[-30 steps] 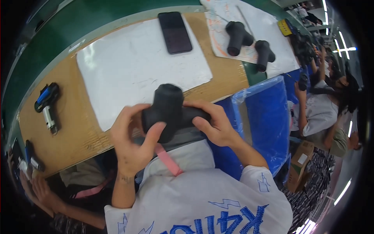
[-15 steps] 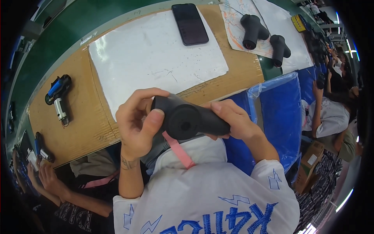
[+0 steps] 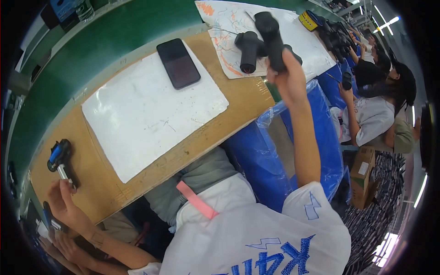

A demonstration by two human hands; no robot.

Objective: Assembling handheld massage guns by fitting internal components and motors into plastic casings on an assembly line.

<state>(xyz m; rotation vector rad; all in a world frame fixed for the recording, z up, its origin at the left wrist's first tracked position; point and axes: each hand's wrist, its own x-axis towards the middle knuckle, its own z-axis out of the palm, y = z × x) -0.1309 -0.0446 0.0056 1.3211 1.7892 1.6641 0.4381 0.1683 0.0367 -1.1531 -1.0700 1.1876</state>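
My right hand (image 3: 291, 80) is closed around the handle of a dark grey massage gun housing (image 3: 270, 36), holding it over the scribbled white sheet (image 3: 224, 43). Beneath and beside it are two similar housings: one (image 3: 248, 55) shows plainly, while the other (image 3: 293, 56) is mostly hidden. At the far left, my left hand (image 3: 66, 201) is at the lower end of a black-and-blue assembly with a silver motor (image 3: 61, 158). Its fingers look loosely curled and apart, beside the motor; whether they touch it is hard to see.
A black phone (image 3: 178, 63) rests on a white board (image 3: 151, 114) over brown cardboard (image 3: 206, 133). Blue plastic lines a bin (image 3: 321, 142) at the table's right edge. Another person's hands (image 3: 68, 245) are close to my left forearm. More people sit at the right.
My right hand has carried the housing forward and right to the other housings. My left hand has let go of it and moved left to the motor assembly. The view has shifted.
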